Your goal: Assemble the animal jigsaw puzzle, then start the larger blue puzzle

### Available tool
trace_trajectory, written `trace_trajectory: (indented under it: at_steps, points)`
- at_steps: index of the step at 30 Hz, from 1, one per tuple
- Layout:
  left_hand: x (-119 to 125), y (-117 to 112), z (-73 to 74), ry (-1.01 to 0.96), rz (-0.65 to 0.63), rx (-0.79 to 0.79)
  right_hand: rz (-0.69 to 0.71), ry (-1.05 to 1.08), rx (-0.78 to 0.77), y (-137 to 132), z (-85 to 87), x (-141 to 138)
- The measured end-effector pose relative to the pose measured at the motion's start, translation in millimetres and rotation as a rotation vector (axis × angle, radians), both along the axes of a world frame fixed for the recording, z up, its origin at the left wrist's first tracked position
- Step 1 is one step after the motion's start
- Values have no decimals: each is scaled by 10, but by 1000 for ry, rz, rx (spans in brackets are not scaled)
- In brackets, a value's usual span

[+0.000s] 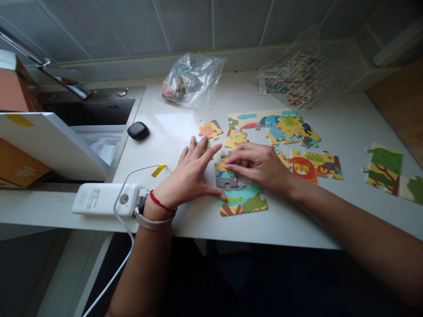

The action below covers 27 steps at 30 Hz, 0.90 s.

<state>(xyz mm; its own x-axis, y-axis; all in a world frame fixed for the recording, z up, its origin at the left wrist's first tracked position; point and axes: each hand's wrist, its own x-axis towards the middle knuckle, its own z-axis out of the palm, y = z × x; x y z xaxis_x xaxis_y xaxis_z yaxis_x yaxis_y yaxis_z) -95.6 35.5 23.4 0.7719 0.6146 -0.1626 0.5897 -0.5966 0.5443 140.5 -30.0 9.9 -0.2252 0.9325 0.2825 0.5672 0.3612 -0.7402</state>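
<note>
My left hand [194, 176] lies spread on the white counter, its thumb touching the left edge of a joined puzzle section [244, 202] with a green crocodile and teal water. Under its fingertips is a partly covered yellow puzzle piece [207, 144]. My right hand [259, 165] is closed in a pinch over the top of that section, on a small puzzle piece [224, 157] mostly hidden by the fingers. Just beyond lie a yellow piece [236, 140], an orange-and-yellow piece [210, 129] and a joined strip with a blue elephant [274, 125].
Lion pieces [302, 168] sit right of my right hand, with tree pieces [385, 165] farther right. Two clear bags [198, 79] [297, 81] of pieces rest near the wall. At left are a power bank [105, 199] with a cable, a black case [138, 130] and a sink [95, 110] with boxes.
</note>
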Motion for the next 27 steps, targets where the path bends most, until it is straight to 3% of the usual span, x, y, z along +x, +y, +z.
trace_trajectory:
  at_steps: [10,24,27]
  points:
    - [-23,49,-19,-5,106,90,48,-86,53,4,-13,-5]
    - [-26,65,-51,-11,51,69,33,-164,12,2,25,-10]
    - [-45,65,-38,-4,47,58,87,-175,-14,15,46,61]
